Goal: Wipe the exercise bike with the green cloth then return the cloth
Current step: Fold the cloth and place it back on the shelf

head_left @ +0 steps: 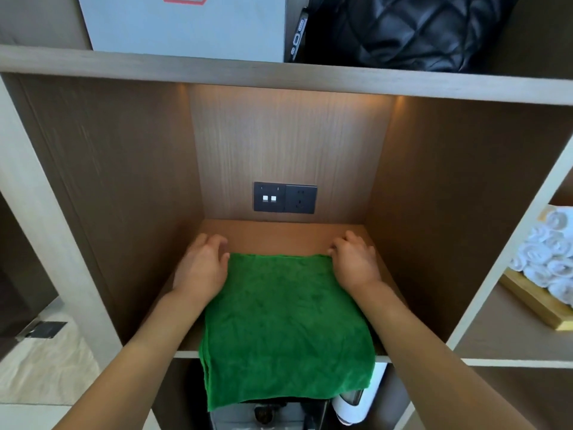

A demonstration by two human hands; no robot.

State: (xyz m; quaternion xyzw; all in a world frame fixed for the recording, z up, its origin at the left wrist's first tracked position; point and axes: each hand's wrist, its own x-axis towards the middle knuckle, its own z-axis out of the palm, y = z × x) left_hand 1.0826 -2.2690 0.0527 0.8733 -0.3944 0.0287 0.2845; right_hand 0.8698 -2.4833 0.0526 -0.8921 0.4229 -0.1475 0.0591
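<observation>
The green cloth point(285, 318) lies spread flat on the wooden shelf point(279, 234) of a lit cubby, and its near edge hangs over the shelf's front. My left hand point(201, 268) sits at the cloth's far left corner with fingers loosely curled, the thumb just beside the edge, and it grips nothing that I can see. My right hand point(356, 262) is at the far right corner, and its fingertips pinch that corner. The exercise bike is out of view.
A dark socket panel point(285, 197) is on the cubby's back wall. Above are a white box point(186, 26) and a black quilted bag point(409, 29). Rolled white towels point(548, 256) fill the right cubby. A white appliance point(359, 401) stands below the shelf.
</observation>
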